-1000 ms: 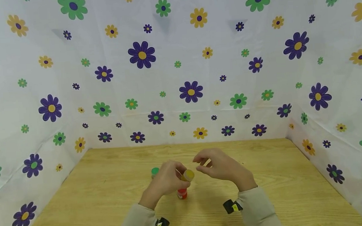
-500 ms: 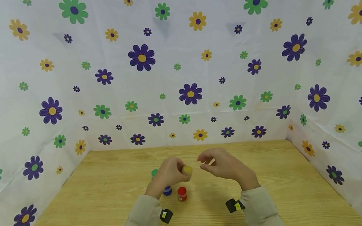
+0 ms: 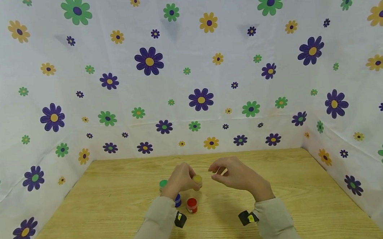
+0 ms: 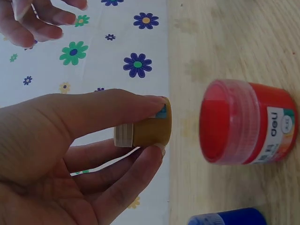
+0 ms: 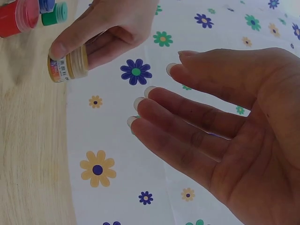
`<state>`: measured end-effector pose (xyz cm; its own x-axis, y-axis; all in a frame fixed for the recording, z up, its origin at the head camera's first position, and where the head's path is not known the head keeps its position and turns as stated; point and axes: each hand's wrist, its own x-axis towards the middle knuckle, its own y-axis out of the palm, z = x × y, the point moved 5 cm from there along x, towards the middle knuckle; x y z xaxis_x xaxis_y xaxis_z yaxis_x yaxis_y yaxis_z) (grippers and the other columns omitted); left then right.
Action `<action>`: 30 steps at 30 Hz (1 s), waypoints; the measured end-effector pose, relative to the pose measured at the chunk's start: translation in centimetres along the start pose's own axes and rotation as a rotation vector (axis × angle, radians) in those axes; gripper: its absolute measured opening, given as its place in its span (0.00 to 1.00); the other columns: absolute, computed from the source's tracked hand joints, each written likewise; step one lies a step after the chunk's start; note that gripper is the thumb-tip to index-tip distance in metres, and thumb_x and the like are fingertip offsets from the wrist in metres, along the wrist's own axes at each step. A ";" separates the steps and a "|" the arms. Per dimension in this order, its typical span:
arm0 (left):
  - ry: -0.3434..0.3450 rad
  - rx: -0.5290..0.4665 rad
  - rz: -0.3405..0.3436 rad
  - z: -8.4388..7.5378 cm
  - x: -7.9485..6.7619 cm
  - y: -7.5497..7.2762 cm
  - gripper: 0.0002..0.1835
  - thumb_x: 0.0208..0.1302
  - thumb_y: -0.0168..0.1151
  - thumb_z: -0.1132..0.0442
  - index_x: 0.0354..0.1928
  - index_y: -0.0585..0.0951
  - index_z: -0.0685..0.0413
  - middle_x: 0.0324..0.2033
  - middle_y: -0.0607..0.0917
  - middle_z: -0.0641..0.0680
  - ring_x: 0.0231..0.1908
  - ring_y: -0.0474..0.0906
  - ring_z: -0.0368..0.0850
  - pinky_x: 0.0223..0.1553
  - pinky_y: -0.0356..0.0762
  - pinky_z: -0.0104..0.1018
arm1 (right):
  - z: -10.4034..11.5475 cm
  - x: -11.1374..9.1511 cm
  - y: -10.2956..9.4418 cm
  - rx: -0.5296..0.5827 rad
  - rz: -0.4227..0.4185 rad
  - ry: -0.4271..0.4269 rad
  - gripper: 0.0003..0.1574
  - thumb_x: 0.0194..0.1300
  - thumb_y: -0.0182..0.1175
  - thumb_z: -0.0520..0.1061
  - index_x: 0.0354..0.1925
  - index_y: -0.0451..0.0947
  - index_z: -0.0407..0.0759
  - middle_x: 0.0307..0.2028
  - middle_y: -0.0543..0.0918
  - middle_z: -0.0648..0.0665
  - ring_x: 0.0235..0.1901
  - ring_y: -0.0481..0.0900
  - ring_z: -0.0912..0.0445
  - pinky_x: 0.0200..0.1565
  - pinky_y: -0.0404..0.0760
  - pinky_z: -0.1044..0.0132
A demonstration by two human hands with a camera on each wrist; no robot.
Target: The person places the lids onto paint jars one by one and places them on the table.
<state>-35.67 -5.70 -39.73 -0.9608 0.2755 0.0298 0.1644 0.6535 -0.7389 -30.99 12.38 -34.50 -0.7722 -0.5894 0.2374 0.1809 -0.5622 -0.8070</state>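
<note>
My left hand (image 3: 182, 178) pinches a small yellow paint jar (image 3: 197, 180) with a clear lid between thumb and fingers. In the left wrist view the thumb lies along the side of that jar (image 4: 152, 129); whether its base touches the table I cannot tell. A red paint jar (image 3: 192, 205) stands upright on the table, nearer to me than the left hand. Beside it a blue jar (image 3: 177, 200) is partly covered by the left wrist. A green jar (image 3: 163, 184) stands to the left of the hand. My right hand (image 3: 234, 173) hovers with loosely bent fingers, holding nothing.
The wooden table (image 3: 279, 187) is enclosed by a white flowered cloth (image 3: 183, 87) at the back and both sides. A black wrist camera (image 3: 180, 219) sits at the left cuff and another black camera (image 3: 248, 218) at the right cuff.
My left hand has moved the yellow jar away from above the red jar, slightly farther back, and turned it more upright. The red and blue jars came into sight. My right hand has barely shifted.
</note>
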 end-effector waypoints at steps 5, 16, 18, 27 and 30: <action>-0.052 0.046 -0.015 0.8 0.6 0.4 0.17 0.43 0.83 0.68 0.36 0.86 0.66 0.31 0.86 0.55 0.30 0.75 0.44 0.32 0.76 0.34 | -0.1 0.0 0.0 -0.012 0.001 0.002 0.12 0.73 0.63 0.42 0.51 0.84 0.39 0.46 0.89 0.42 0.44 0.86 0.54 0.45 0.86 0.67; -0.140 0.131 0.015 2.1 1.5 1.4 0.18 0.46 0.82 0.68 0.37 0.82 0.63 0.36 0.86 0.57 0.36 0.80 0.49 0.42 0.83 0.45 | 0.0 -0.1 0.1 -0.011 0.002 -0.005 0.11 0.73 0.63 0.41 0.51 0.84 0.39 0.46 0.89 0.44 0.44 0.87 0.54 0.45 0.86 0.68; -0.143 0.129 0.021 2.2 1.5 1.5 0.18 0.43 0.82 0.69 0.36 0.82 0.62 0.36 0.86 0.57 0.36 0.80 0.49 0.41 0.83 0.45 | 0.0 0.0 0.1 -0.007 0.001 -0.004 0.11 0.73 0.63 0.41 0.51 0.84 0.39 0.46 0.89 0.44 0.44 0.87 0.54 0.45 0.87 0.68; -0.163 0.111 0.041 2.2 1.1 1.7 0.20 0.40 0.82 0.73 0.35 0.81 0.63 0.34 0.84 0.56 0.33 0.78 0.48 0.36 0.80 0.41 | -0.2 0.0 0.2 -0.004 0.011 0.007 0.12 0.73 0.63 0.42 0.52 0.84 0.40 0.46 0.89 0.44 0.44 0.86 0.55 0.46 0.86 0.67; -0.163 0.116 0.037 2.1 1.1 1.7 0.20 0.39 0.82 0.73 0.35 0.81 0.63 0.35 0.84 0.57 0.34 0.78 0.48 0.36 0.81 0.41 | -0.2 0.0 0.1 -0.003 0.013 0.010 0.12 0.73 0.63 0.42 0.52 0.84 0.40 0.46 0.89 0.44 0.44 0.86 0.55 0.46 0.87 0.67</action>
<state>-36.90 -5.72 -42.39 -0.9796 0.1735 -0.1012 0.1824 0.5573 -0.8101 -31.10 12.39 -34.69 -0.7757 -0.5911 0.2213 0.1896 -0.5526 -0.8116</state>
